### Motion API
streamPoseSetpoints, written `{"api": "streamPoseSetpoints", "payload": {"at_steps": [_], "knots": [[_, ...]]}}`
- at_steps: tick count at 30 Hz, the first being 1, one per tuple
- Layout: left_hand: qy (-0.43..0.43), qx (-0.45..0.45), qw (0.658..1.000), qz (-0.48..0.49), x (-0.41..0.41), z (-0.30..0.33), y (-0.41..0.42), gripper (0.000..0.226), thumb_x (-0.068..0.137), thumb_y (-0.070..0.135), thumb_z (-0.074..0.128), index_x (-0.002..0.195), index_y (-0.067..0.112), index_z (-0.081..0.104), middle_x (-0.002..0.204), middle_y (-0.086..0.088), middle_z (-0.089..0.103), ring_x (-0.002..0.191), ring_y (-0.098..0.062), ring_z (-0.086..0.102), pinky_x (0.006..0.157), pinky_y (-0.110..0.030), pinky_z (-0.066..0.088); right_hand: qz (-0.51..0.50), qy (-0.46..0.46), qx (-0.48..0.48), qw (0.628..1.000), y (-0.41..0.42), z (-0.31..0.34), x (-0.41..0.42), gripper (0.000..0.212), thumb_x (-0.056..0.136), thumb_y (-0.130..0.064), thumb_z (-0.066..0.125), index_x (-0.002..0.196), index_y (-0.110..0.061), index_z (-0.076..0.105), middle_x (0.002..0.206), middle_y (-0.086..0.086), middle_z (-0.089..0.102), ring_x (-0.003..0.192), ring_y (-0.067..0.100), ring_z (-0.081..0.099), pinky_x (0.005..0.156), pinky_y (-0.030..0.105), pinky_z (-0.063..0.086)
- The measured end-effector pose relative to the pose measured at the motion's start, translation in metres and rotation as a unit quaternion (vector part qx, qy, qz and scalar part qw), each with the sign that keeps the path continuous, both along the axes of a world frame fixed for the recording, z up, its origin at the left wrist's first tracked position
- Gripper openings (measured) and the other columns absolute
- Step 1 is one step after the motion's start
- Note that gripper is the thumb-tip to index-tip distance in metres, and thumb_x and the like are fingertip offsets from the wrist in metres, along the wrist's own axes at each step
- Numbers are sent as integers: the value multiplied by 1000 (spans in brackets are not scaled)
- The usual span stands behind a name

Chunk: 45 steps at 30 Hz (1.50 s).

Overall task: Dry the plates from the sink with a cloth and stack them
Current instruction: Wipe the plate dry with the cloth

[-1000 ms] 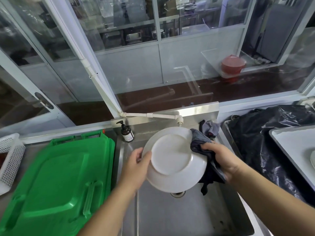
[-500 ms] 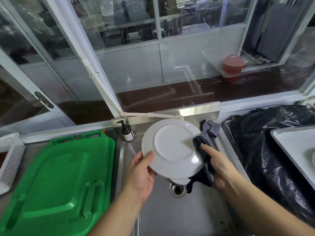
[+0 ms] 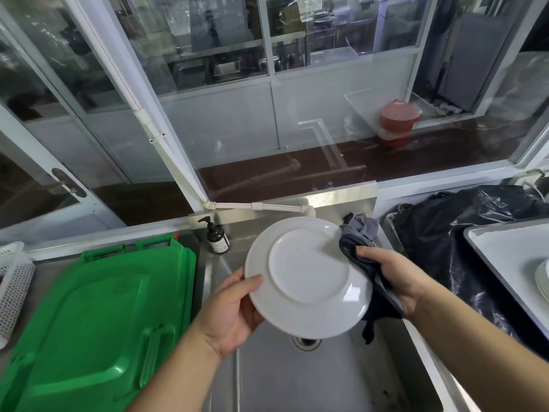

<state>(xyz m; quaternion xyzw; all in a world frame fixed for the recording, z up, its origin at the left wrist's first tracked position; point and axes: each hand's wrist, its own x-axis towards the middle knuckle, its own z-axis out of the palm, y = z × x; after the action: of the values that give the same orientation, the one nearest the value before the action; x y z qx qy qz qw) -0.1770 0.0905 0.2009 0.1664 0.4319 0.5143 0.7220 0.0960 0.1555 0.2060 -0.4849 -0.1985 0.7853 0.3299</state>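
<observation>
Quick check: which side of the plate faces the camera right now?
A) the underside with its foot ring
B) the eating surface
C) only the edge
A: the white plate, gripped at its rim by the left hand, shows its raised foot ring.

Plate [image 3: 309, 278] over sink [image 3: 297, 382], bin lid [image 3: 98, 322] left, tray [image 3: 505, 257] seemingly right

Both forearms reach forward, bare. Left hand [image 3: 230, 307]: thumb lies over the plate [image 3: 307, 276] rim, fingers hidden behind it. Right hand [image 3: 392, 276]: fingers curled, gripping the dark cloth [image 3: 361, 263] against the plate's right edge.
</observation>
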Motion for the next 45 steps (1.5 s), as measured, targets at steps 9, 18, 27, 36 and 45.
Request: {"api": "streamPoseSetpoints", "payload": {"at_steps": [9, 18, 27, 36, 45], "knots": [[-38, 49, 994, 95, 41, 5, 1, 37, 87, 5, 64, 119, 17, 77, 125, -14, 75, 109, -27, 75, 75, -33, 64, -136, 57, -9, 989, -3, -2, -30, 33, 101, -32, 64, 115, -5, 77, 106, 19, 80, 80, 34, 79, 62, 53, 64], [11, 31, 996, 88, 44, -7, -13, 33, 78, 6, 69, 107, 18, 80, 121, -16, 75, 98, -23, 76, 71, -34, 64, -104, 50, -32, 993, -15, -9, -28, 37, 100, -32, 62, 119, -3, 74, 107, 23, 78, 80, 40, 78, 68, 59, 63], [5, 53, 998, -39, -12, 21, 4, 49, 75, 11, 78, 124, 12, 75, 121, -21, 74, 101, -33, 76, 73, -42, 67, -23, 32, 29, 999, 3, 14, -8, 31, 75, -26, 71, 85, 0, 84, 91, 21, 79, 71, 34, 78, 61, 45, 65], [-9, 51, 996, 73, 21, 10, -11, 41, 86, 6, 63, 125, 12, 72, 125, -16, 74, 106, -28, 75, 72, -36, 64, -83, 81, -16, 993, -18, -7, -33, 39, 96, -35, 67, 117, -4, 77, 109, 21, 79, 81, 39, 79, 63, 53, 62], [22, 33, 993, 111, 48, 1, -17, 42, 79, 4, 67, 120, 13, 72, 123, -14, 75, 104, -23, 76, 80, -34, 65, -97, 122, -48, 987, -30, -16, -41, 51, 87, -37, 72, 125, -3, 72, 118, 27, 75, 92, 51, 76, 65, 66, 60]]}}
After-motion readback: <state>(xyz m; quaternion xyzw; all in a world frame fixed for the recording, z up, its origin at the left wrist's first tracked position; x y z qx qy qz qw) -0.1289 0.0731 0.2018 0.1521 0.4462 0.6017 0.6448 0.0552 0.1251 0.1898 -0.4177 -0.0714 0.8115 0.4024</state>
